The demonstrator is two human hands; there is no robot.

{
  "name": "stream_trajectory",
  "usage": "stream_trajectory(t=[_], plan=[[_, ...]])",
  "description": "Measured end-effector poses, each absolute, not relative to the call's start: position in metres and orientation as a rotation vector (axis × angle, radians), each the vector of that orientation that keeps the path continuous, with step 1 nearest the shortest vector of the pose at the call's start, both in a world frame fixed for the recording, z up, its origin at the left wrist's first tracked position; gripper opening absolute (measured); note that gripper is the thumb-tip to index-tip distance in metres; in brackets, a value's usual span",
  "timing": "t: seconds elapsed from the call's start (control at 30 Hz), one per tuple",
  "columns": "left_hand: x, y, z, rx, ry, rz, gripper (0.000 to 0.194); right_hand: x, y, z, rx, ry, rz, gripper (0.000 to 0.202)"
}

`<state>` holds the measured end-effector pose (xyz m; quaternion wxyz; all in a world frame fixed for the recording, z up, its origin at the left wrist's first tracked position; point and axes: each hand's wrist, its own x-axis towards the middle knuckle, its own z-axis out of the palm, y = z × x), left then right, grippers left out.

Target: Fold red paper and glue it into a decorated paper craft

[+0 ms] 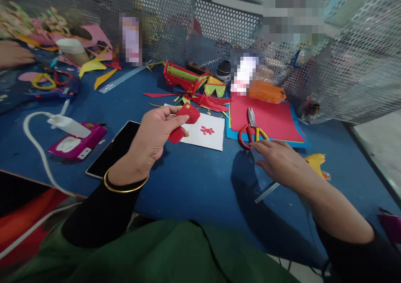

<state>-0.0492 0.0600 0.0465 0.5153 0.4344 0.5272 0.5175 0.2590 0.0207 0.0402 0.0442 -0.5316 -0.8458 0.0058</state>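
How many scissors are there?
2: one pair of scissors by the right hand, another pair beside the blue glue gun, far left. More could be hidden.

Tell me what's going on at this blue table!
Someone is doing craft work. Their left hand pinches a red cut-out over a white card with little red bits on it. Their right hand is by the scissors' handles; the scissors lie partly on a red sheet.

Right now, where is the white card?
The white card lies near the head view's centre, partly hidden by the left hand, left of the red sheet.
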Motion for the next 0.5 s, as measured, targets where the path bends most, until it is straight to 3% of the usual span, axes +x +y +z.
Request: stream_trajectory(t=[0.2,0.5], plan=[[-0.061,0.062,0.050,1.015,1.304,1.365,0.020,0.245,0.031,0.038,-1.622,-2.500,-0.217,0.026],[-0.061,0.060,0.049,0.997,1.319,1.452,0.017,0.172,0.070,0.028,-1.368,-2.532,0.251,0.020]])
